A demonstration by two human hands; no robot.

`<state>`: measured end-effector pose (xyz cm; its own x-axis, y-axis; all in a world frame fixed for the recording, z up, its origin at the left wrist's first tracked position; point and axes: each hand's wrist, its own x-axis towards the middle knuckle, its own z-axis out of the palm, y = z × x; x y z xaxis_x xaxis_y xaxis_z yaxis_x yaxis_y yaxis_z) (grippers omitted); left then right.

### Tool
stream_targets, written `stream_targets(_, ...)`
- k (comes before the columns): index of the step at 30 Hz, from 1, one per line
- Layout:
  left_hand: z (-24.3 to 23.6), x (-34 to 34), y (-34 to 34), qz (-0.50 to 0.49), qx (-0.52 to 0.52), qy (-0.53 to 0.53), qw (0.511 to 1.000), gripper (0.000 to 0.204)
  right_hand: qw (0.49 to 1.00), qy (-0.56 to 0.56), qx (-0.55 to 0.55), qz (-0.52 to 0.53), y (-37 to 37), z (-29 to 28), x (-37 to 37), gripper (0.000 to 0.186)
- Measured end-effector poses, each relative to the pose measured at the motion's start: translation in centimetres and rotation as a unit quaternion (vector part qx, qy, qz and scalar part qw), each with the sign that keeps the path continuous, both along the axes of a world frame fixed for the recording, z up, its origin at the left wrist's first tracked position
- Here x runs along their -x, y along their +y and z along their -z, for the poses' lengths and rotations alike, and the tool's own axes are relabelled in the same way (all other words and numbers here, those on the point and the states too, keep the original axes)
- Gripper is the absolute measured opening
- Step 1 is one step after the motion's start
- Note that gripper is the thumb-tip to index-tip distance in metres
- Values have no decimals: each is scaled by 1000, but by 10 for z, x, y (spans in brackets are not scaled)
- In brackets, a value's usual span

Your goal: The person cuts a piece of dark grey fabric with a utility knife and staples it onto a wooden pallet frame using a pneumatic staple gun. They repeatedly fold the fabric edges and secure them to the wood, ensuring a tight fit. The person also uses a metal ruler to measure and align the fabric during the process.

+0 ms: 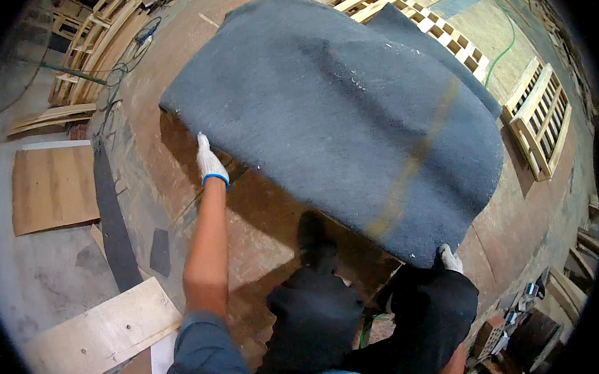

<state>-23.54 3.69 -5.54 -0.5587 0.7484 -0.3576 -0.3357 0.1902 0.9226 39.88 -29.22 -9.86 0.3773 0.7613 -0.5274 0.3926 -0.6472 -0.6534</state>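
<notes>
A large dark grey sheet of felt-like carpet (294,98) bulges up in front of me, with a yellowish stripe across its right part. My left hand (212,163), in a white glove with a blue cuff, is closed on the sheet's near left edge, its thumb on top and its other fingers hidden underneath. At the near right corner, my right hand (449,259), also in a white glove, grips the edge. My right forearm is mostly hidden behind my raised dark-trousered knee.
Wooden pallets (546,120) lie beyond the sheet and to its right. More pallets (92,45) stand at the far left beside a cable (116,78). Plywood boards (99,333) lie at the near left. Bricks and scraps (487,340) clutter the near right.
</notes>
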Motion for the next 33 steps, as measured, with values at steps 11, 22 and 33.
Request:
stream_targets(11,-11,-10,2,62,-27,-108,992,76,978,-125,-125,108,-3,22,-2,26)
stream_targets(22,-14,-28,-77,93,1,-88,992,78,968,-142,-183,100,35,-54,-62,30)
stream_targets(33,-66,-9,-106,81,-26,-38,996,50,938,222,-169,207,40,-185,-25,37)
